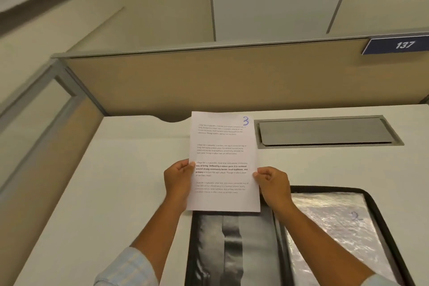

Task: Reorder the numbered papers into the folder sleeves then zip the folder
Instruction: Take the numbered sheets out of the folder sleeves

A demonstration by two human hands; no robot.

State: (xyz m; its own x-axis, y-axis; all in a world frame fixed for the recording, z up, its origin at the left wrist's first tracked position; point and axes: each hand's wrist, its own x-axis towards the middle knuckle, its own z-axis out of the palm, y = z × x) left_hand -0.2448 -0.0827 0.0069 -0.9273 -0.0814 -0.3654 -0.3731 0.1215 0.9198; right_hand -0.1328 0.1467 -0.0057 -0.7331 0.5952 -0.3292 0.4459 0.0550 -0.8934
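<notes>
A white printed sheet (224,146) with a blue "3" in its top right corner is held upright above the desk. My left hand (178,180) pinches its left edge and my right hand (272,183) pinches its right edge. Below it lies the open black zip folder (385,216). The folder's left half (253,246) shows a dark inner cover. Its right half holds a clear plastic sleeve (329,220) with a page marked "2" inside.
The white desk (116,181) is bounded by a tan partition (209,81) at the back and a panel on the left. A grey cable hatch (325,132) is set into the desk at the back right. A blue "137" sign (404,45) hangs on the partition.
</notes>
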